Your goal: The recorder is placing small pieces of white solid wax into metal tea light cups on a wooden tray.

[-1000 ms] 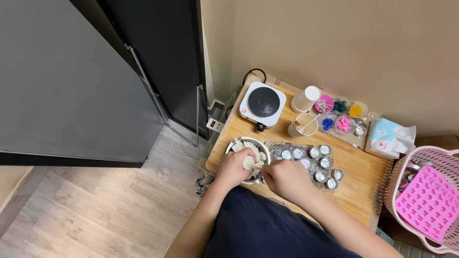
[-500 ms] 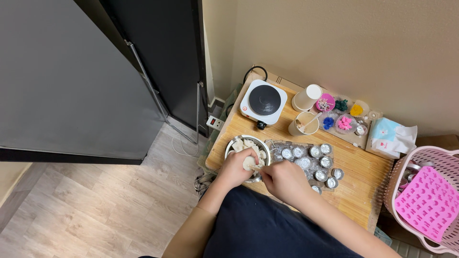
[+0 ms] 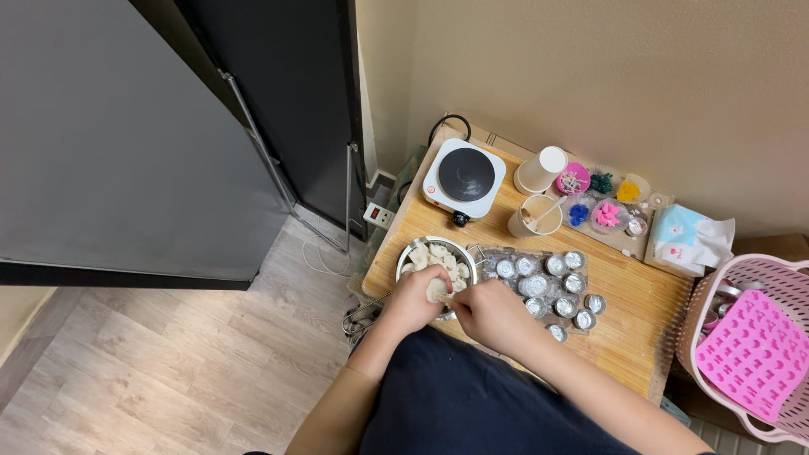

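Hands (image 3: 455,302) together over metal bowl (image 3: 415,253), pinching white lump (image 3: 436,289); fingertips hidden, grip unclear.

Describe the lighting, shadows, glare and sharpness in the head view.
Head view: soft, even indoor light with no hard shadows; the small wooden table is sharp. Faint glints show on the round foil cups and the metal bowl of white chunks. The left hand and right hand are only slightly soft. The dark door panel is matt, without glare.
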